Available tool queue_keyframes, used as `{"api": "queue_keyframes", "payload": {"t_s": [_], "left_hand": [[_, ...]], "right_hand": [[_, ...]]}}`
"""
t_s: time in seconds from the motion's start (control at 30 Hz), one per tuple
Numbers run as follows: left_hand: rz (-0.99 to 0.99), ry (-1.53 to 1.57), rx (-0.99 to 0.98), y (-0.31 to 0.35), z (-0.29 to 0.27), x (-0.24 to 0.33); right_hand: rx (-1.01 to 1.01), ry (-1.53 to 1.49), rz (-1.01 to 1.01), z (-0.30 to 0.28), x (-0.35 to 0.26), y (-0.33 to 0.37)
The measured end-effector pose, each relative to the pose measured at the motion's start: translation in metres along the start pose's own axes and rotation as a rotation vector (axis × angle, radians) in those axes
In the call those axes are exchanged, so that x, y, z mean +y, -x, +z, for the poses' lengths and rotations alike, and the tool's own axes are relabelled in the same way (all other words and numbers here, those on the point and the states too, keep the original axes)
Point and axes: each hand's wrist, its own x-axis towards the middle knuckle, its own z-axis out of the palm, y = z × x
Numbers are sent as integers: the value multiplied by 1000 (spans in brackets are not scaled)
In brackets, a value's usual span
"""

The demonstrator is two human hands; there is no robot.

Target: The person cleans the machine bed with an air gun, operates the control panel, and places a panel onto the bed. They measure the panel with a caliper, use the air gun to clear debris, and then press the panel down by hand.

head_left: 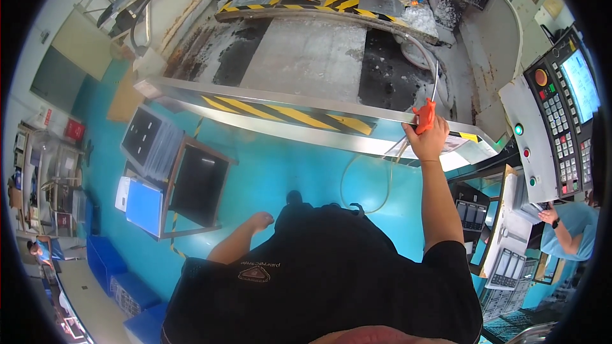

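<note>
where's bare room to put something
Blue floor between the left stand and hose loop; the pale bed strip between dark ones. Crowded: right bench, with panels; metal rail around the right hand, holding an orange air gun.

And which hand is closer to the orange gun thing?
Right: the right hand is gripping the orange nozzle gun, while the left hand hangs well away from it, farther left, beside the person's body.

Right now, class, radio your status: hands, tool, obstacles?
Right hand gripping orange nozzle tool. Left hand apparently empty. Striped panel across near side of machine bed.
</note>
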Motion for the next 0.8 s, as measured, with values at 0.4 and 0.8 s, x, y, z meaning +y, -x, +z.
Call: {"api": "queue_keyframes", "payload": {"t_s": [0.4,0.8], "left_hand": [[16,-45,-5,-7,1,-10],[30,-27,-16,-7,2,-14]], "right_hand": [[1,5,-15,1,3,1],[23,13,-25,0,0,0]]}}
